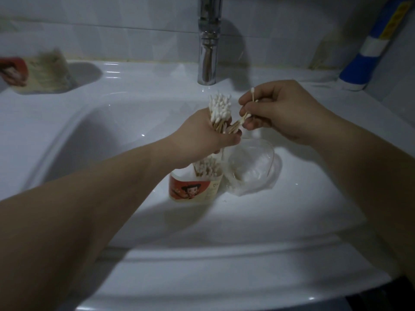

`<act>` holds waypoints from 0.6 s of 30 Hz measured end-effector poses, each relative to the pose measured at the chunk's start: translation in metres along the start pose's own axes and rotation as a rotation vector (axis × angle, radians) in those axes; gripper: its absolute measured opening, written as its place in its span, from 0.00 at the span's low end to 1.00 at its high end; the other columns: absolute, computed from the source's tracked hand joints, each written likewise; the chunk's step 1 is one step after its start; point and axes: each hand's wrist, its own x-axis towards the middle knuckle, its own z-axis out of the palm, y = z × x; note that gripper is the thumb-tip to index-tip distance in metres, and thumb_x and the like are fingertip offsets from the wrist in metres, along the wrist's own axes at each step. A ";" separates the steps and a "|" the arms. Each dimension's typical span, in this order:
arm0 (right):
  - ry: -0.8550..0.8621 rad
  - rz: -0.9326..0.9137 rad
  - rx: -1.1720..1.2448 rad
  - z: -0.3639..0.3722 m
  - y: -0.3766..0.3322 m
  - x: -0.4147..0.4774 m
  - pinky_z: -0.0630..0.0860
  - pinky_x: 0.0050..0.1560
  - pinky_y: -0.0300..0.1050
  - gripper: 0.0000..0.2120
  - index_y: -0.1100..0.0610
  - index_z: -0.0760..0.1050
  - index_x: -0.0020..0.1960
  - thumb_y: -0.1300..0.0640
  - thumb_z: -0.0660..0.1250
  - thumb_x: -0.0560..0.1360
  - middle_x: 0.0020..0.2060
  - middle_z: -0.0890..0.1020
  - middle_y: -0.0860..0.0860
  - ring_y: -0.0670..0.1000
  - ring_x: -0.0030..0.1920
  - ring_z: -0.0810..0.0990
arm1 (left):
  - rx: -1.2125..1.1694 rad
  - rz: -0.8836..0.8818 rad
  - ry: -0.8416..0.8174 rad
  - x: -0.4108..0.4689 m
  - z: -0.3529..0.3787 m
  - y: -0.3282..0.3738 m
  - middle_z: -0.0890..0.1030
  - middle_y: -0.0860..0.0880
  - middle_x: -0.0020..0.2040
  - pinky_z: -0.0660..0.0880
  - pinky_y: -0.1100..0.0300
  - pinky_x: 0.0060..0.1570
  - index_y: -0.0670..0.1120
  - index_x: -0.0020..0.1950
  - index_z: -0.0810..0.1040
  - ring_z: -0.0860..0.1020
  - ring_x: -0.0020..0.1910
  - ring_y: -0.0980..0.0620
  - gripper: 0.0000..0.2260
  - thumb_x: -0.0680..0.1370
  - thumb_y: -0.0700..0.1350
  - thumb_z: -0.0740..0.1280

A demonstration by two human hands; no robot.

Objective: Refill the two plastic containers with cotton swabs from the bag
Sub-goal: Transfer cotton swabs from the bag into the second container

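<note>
SWAB REFILL, BATHROOM: Over a sink [112, 131], a person's L hand [208, 133] grips a thick bundle of cotton swabs [220, 106], tips up, directly above an open labelled container [193, 187] that stands in the basin, already part-filled. The R hand [283, 113], fingers [247, 101] curled, pinches a few stray swabs [252, 93] just beside the bundle. Best approach, prob.: square the strays w/ the bundle, then lower all straight into the mouth so none spill. The crumpled clear bag [251, 167] lies against the container's right side, nr enough to snag. A second labelled container [33, 75], blurred, sits well apart on the sink's left ledge. The tap [207, 52] rises behind the hands, w/ a blue-and-white item [359, 63] at far right.
</note>
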 end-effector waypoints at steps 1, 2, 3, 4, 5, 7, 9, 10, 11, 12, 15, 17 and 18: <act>0.014 0.006 0.020 -0.001 -0.001 0.000 0.82 0.40 0.39 0.06 0.63 0.81 0.48 0.71 0.69 0.77 0.35 0.86 0.55 0.52 0.33 0.85 | 0.013 -0.007 0.002 0.000 0.000 0.000 0.76 0.59 0.30 0.74 0.66 0.32 0.53 0.39 0.75 0.75 0.29 0.62 0.13 0.74 0.42 0.77; 0.026 0.012 0.039 -0.002 -0.001 0.000 0.82 0.40 0.38 0.06 0.63 0.81 0.47 0.71 0.69 0.77 0.34 0.86 0.54 0.52 0.33 0.85 | 0.024 -0.015 0.006 0.001 0.000 -0.001 0.76 0.59 0.29 0.73 0.66 0.31 0.52 0.39 0.75 0.74 0.29 0.62 0.12 0.74 0.43 0.77; 0.038 0.017 0.053 -0.004 -0.002 0.000 0.82 0.40 0.38 0.06 0.63 0.81 0.47 0.71 0.69 0.77 0.34 0.85 0.54 0.51 0.33 0.85 | 0.030 -0.023 0.011 0.001 -0.001 -0.001 0.76 0.59 0.29 0.74 0.66 0.31 0.51 0.40 0.76 0.74 0.28 0.62 0.11 0.74 0.43 0.77; 0.046 0.022 0.063 -0.005 -0.003 0.000 0.82 0.40 0.38 0.06 0.63 0.82 0.47 0.71 0.69 0.77 0.34 0.85 0.55 0.51 0.33 0.85 | 0.032 -0.032 0.016 0.002 -0.001 -0.001 0.76 0.59 0.28 0.74 0.67 0.31 0.51 0.41 0.76 0.74 0.28 0.62 0.10 0.74 0.43 0.77; 0.051 0.025 0.072 -0.007 -0.003 0.000 0.82 0.40 0.37 0.06 0.63 0.82 0.47 0.71 0.68 0.77 0.35 0.85 0.55 0.51 0.34 0.85 | 0.033 -0.041 0.022 0.002 -0.002 -0.001 0.76 0.59 0.28 0.74 0.67 0.31 0.51 0.41 0.77 0.74 0.27 0.62 0.10 0.74 0.43 0.77; 0.060 0.026 0.085 -0.010 -0.004 0.000 0.82 0.40 0.37 0.06 0.63 0.81 0.47 0.71 0.68 0.78 0.34 0.86 0.54 0.50 0.35 0.85 | 0.044 -0.060 0.029 0.003 -0.003 0.000 0.75 0.59 0.28 0.73 0.67 0.30 0.51 0.43 0.76 0.74 0.26 0.62 0.10 0.74 0.44 0.77; 0.076 0.024 0.097 -0.014 -0.005 0.001 0.82 0.41 0.37 0.06 0.63 0.81 0.48 0.71 0.67 0.78 0.34 0.86 0.53 0.50 0.35 0.85 | 0.047 -0.085 0.034 0.003 -0.004 0.000 0.76 0.57 0.29 0.72 0.67 0.28 0.50 0.44 0.76 0.73 0.25 0.61 0.09 0.75 0.45 0.77; 0.085 0.024 0.103 -0.016 -0.005 0.001 0.82 0.41 0.37 0.05 0.64 0.81 0.48 0.70 0.67 0.79 0.34 0.86 0.53 0.50 0.36 0.86 | 0.037 -0.103 0.040 0.003 -0.005 0.000 0.78 0.55 0.32 0.72 0.66 0.28 0.50 0.45 0.76 0.73 0.25 0.60 0.09 0.75 0.45 0.76; 0.093 0.025 0.110 -0.017 -0.005 0.001 0.82 0.41 0.37 0.05 0.64 0.81 0.49 0.70 0.67 0.79 0.34 0.86 0.53 0.50 0.36 0.86 | 0.014 -0.122 0.044 0.003 -0.005 0.000 0.81 0.51 0.35 0.73 0.65 0.29 0.49 0.45 0.76 0.74 0.26 0.59 0.07 0.76 0.44 0.74; 0.099 0.027 0.116 -0.018 -0.005 0.001 0.82 0.41 0.37 0.05 0.64 0.81 0.49 0.70 0.67 0.79 0.34 0.86 0.53 0.50 0.36 0.86 | -0.026 -0.142 0.046 0.003 -0.005 0.000 0.84 0.49 0.38 0.74 0.63 0.30 0.48 0.45 0.76 0.74 0.26 0.58 0.06 0.78 0.42 0.72; 0.095 0.038 0.125 -0.018 -0.004 0.001 0.82 0.41 0.37 0.06 0.63 0.81 0.48 0.70 0.67 0.79 0.34 0.86 0.53 0.50 0.36 0.86 | -0.192 -0.209 0.077 0.004 -0.005 0.001 0.84 0.52 0.35 0.77 0.63 0.31 0.46 0.46 0.76 0.74 0.28 0.57 0.04 0.81 0.39 0.66; 0.071 0.052 0.114 -0.016 -0.003 0.001 0.82 0.40 0.37 0.06 0.63 0.81 0.48 0.71 0.67 0.78 0.34 0.86 0.53 0.50 0.35 0.86 | -0.213 -0.217 0.108 0.004 -0.005 0.001 0.81 0.54 0.32 0.74 0.63 0.28 0.45 0.46 0.76 0.72 0.27 0.57 0.05 0.82 0.40 0.65; 0.053 0.061 0.103 -0.014 -0.003 0.000 0.82 0.40 0.36 0.06 0.63 0.81 0.48 0.71 0.68 0.78 0.34 0.86 0.54 0.50 0.35 0.86 | -0.194 -0.203 0.125 0.004 -0.005 0.001 0.81 0.55 0.31 0.71 0.63 0.26 0.45 0.46 0.76 0.71 0.27 0.57 0.05 0.82 0.41 0.65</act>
